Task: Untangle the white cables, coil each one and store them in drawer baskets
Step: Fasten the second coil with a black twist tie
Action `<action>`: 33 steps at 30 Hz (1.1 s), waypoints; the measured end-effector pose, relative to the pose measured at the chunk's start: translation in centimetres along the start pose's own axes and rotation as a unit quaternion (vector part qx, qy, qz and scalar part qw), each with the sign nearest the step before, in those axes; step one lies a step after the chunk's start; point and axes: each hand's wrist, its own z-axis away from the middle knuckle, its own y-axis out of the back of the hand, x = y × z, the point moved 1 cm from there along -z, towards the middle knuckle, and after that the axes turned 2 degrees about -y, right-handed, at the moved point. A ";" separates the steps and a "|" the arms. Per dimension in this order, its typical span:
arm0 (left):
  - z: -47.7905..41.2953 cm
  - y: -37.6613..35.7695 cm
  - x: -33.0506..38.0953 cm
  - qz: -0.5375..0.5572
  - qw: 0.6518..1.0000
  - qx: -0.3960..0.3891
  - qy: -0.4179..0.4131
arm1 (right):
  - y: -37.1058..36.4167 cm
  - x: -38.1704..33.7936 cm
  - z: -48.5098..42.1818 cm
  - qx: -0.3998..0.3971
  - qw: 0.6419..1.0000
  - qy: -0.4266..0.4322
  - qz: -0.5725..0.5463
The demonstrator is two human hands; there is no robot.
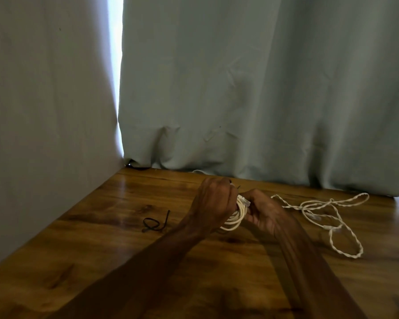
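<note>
Wooden table [101, 249] pushed into a corner, plain wall [44, 111] on one side and a grey-green curtain [263, 88] hanging down to the tabletop behind it. So here's where we're at: we'd call this the tail end of coiling one cable.

The left hand [213, 203] has its fingers curled round the white coil [236, 215], and the right hand [260, 212] grips the other side of it, thumb and fingers closed near the connector end [245, 201]. The coil sits between the two hands, held just above the table, several tidy loops stacked together, with the plug poking out on top.

Next move, as we read it: tuck or tie off that loose end so the loops don't spring apart. There's a small black tie [156, 224] lying on the table off to the left that looks made for the job. There may be something dark at the left fingertips too, but it's too blurry for us to tell.

The second white cable [318, 221] lies on the table to the right, well apart from the hands, twisted on itself in a few sloppy loops, so that one looks untouched. We can't see any drawer baskets from here.
</note>
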 end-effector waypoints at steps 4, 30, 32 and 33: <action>-0.1 0.5 0.1 0.005 1.000 0.012 -0.012 | 0.1 0.1 0.4 -0.036 0.999 -0.024 -0.031; 2.7 -1.5 -6.8 0.115 0.958 -0.065 0.256 | -5.9 1.6 2.5 0.020 0.802 0.394 0.449; 2.3 -1.3 -6.7 0.175 0.941 -0.066 0.283 | -6.3 2.1 2.6 0.015 0.804 0.382 0.455; 2.2 -1.6 -6.6 0.175 0.939 -0.063 0.289 | -6.3 2.2 2.7 0.015 0.816 0.374 0.440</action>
